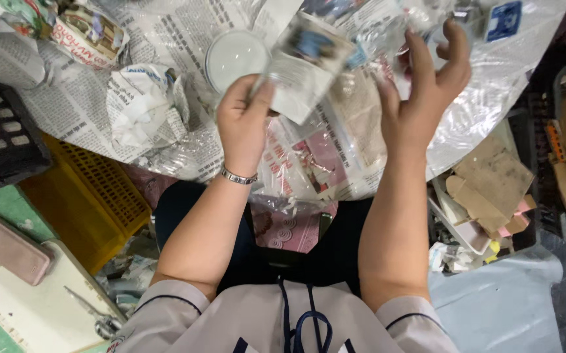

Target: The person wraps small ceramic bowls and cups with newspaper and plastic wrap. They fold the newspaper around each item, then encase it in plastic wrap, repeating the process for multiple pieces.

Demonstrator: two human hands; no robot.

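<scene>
Newsprint-wrapped packet (306, 65) pinched in raised left hand (243, 121) | right hand (423, 82) lifted, fingers loosely curled, holding nothing visible

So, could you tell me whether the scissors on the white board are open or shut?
Shut, as far as shows: the scissors lie flat on the white board with the blades together in one thin line.

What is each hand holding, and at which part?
Left hand grips a clear printed packet by its lower corner. Right hand is open, touching clear plastic film.
</scene>
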